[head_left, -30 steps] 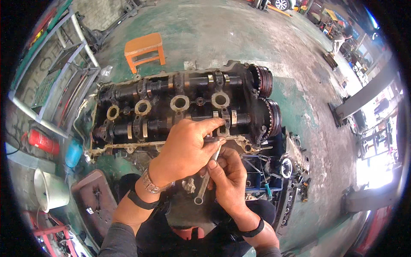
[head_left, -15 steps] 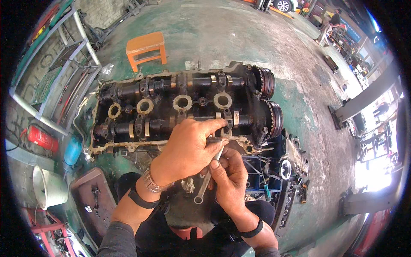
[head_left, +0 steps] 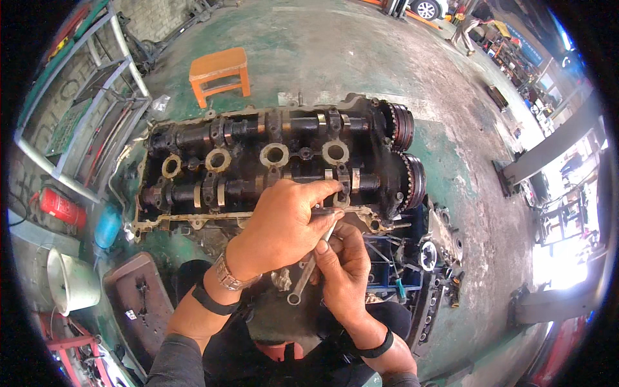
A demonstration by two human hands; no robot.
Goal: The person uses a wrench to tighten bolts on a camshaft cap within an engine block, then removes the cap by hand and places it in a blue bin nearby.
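An engine cylinder head (head_left: pixel 274 161) with two camshafts and round black cam gears (head_left: pixel 403 180) spans the middle of the view. My left hand (head_left: pixel 277 226) is at its near edge, index finger stretched onto a cam cap (head_left: pixel 342 180), thumb pressed on the upper end of a steel wrench, whose far tip is hidden. My right hand (head_left: pixel 345 274) is just below, fingers wrapped round the shaft of that wrench (head_left: pixel 308 274). The wrench slants down-left to a ring end, beside a crumpled, light-coloured item (head_left: pixel 281 280).
An orange stool (head_left: pixel 218 64) stands behind the engine. Metal racks (head_left: pixel 84 116), a red extinguisher (head_left: pixel 61 208), a blue cylinder (head_left: pixel 107 229), a bucket (head_left: pixel 74 281) and a tray (head_left: pixel 132 309) are left. Lift posts (head_left: pixel 541 151) stand right; a person (head_left: pixel 471 29) is bent over farther back.
The ring end of the wrench has shifted slightly left and up, with my hands almost in place. The person in the background has moved left and farther back.
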